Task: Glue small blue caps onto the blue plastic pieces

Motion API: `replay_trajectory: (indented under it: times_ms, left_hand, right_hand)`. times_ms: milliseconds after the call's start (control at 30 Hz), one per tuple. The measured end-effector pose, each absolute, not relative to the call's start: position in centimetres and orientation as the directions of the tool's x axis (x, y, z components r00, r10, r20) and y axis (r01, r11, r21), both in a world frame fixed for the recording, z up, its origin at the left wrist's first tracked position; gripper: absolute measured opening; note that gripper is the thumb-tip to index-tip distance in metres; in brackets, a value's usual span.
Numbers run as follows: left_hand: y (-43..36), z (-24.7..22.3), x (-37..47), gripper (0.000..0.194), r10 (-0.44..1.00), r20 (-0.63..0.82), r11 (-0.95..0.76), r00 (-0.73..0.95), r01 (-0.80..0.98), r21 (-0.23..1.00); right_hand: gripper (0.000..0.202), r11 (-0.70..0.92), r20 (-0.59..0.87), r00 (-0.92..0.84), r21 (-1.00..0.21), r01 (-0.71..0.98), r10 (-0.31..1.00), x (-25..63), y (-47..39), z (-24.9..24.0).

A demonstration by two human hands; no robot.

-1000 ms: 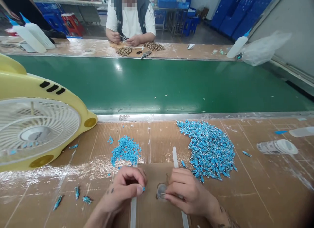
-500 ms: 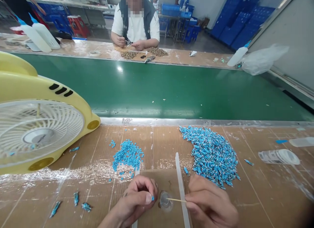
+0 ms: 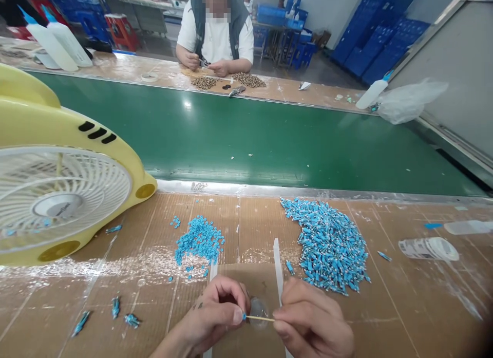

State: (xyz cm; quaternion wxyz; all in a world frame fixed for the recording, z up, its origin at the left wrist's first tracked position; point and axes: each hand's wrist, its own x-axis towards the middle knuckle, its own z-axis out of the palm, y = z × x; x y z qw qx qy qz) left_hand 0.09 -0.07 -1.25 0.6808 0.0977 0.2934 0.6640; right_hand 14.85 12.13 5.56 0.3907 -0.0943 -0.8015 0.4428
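Observation:
My left hand [image 3: 221, 309] pinches a small blue piece [image 3: 244, 316] between thumb and forefinger. In my right hand [image 3: 314, 319] is a thin wooden stick [image 3: 260, 318], whose tip touches or nearly touches that blue piece. Behind the stick, a clear blob [image 3: 259, 307] sits on a cardboard sheet [image 3: 246, 276] edged with white tape. Beyond my left hand is a pile of small blue rings [image 3: 199, 239]. A large heap of blue figure-like pieces [image 3: 333, 245] spreads beyond my right hand.
A yellow fan [image 3: 77, 183] stands at the left, with several loose blue figures [image 3: 115, 307] nearer me. At the right lie a white-lidded cup [image 3: 429, 248] and a bottle [image 3: 468, 227]. A green belt [image 3: 246, 137] crosses ahead; a person [image 3: 215, 34] works behind it.
My right hand has moved left, bringing the stick's tip from over the clear blob to the blue piece. My left hand has shifted slightly right, and the camera view has shifted a little.

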Motion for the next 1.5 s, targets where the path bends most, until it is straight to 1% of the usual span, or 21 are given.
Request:
replay_trajectory:
  times_ms: [167, 433, 533, 600, 667, 733, 767, 800, 867, 900, 967, 1033, 1100, 1233, 1333, 1400, 1433, 1500]
  left_hand:
    - [-0.2, -1.5, 0.1, 0.013, 0.965, -0.257, 0.099, -0.048, -0.843, 0.529]
    - [0.1, -1.4, -0.1, 0.012, 0.957, -0.286, 0.120, -0.037, -0.851, 0.511]
    - [0.1, -1.4, -0.1, 0.012, 0.957, -0.288, 0.119, -0.039, -0.853, 0.509]
    - [0.0, -1.4, -0.1, 0.013, 0.958, -0.285, 0.113, -0.042, -0.855, 0.506]
    - [0.0, -1.3, -0.1, 0.014, 0.958, -0.283, 0.104, -0.052, -0.854, 0.510]
    - [-0.1, -1.0, -0.1, 0.014, 0.956, -0.284, 0.095, -0.067, -0.848, 0.521]
    - [-0.1, -0.9, -0.1, 0.014, 0.955, -0.286, 0.093, -0.073, -0.845, 0.526]
    - [-0.1, -0.9, -0.1, 0.015, 0.953, -0.291, 0.093, -0.078, -0.843, 0.529]
    - [-0.1, -0.7, -0.2, 0.016, 0.949, -0.304, 0.095, -0.085, -0.841, 0.532]
    - [-0.1, -0.7, -0.3, 0.016, 0.947, -0.308, 0.093, -0.090, -0.841, 0.533]
    - [-0.2, -0.6, -0.4, 0.017, 0.946, -0.308, 0.083, -0.100, -0.843, 0.531]
    - [-0.1, -0.5, -0.5, 0.017, 0.950, -0.294, 0.067, -0.108, -0.846, 0.528]
    - [0.0, -0.4, -0.5, 0.017, 0.955, -0.276, 0.054, -0.110, -0.848, 0.527]
    - [0.2, -0.7, -0.7, 0.017, 0.964, -0.246, 0.047, -0.104, -0.841, 0.540]
    - [0.3, -1.0, -0.9, 0.019, 0.966, -0.224, 0.024, -0.125, -0.826, 0.563]
    - [0.2, -1.1, -1.0, 0.021, 0.963, -0.213, -0.012, -0.166, -0.815, 0.579]
    - [0.2, -1.1, -1.0, 0.022, 0.960, -0.205, -0.034, -0.188, -0.810, 0.585]
    - [0.2, -1.0, -0.9, 0.023, 0.958, -0.178, -0.079, -0.226, -0.802, 0.592]
  right_hand:
    - [0.007, 0.584, 0.530, -0.691, -0.789, -0.190, 0.492, 14.8, 12.1, 5.6]
    - [0.007, 0.558, 0.534, -0.674, -0.802, -0.212, 0.510, 15.5, 12.4, 5.6]
    - [0.009, 0.548, 0.480, -0.714, -0.821, -0.161, 0.509, 16.3, 13.3, 5.2]
    - [0.008, 0.574, 0.413, -0.786, -0.814, -0.092, 0.459, 16.6, 13.7, 4.8]
    - [0.009, 0.650, 0.353, -0.865, -0.759, -0.042, 0.357, 16.5, 13.9, 4.3]
    - [0.018, 0.739, 0.291, -0.922, -0.674, -0.008, 0.256, 16.3, 13.8, 3.8]
    - [0.024, 0.773, 0.268, -0.934, -0.634, 0.013, 0.235, 16.3, 13.9, 3.7]
    - [0.029, 0.796, 0.248, -0.938, -0.604, 0.045, 0.241, 16.3, 14.0, 3.6]
    - [0.034, 0.802, 0.202, -0.922, -0.575, 0.162, 0.331, 16.7, 14.8, 3.9]
    - [0.033, 0.787, 0.172, -0.900, -0.568, 0.242, 0.401, 17.0, 15.4, 4.2]
    - [0.023, 0.726, 0.085, -0.833, -0.544, 0.421, 0.546, 17.8, 16.9, 4.9]
    - [0.016, 0.682, 0.003, -0.778, -0.484, 0.549, 0.628, 18.5, 18.2, 5.5]
    - [0.014, 0.681, -0.073, -0.766, -0.411, 0.607, 0.638, 18.7, 18.9, 5.7]
    - [0.010, 0.732, -0.210, -0.779, -0.266, 0.627, 0.591, 17.6, 18.4, 4.9]
    - [0.012, 0.767, -0.228, -0.784, -0.177, 0.617, 0.578, 16.5, 17.7, 4.1]
    - [0.014, 0.781, -0.193, -0.800, -0.179, 0.598, 0.568, 16.1, 17.5, 3.8]
    - [0.015, 0.785, -0.165, -0.811, -0.205, 0.585, 0.561, 16.0, 17.4, 3.8]
    - [0.015, 0.777, -0.097, -0.832, -0.312, 0.546, 0.546, 15.9, 17.3, 4.1]
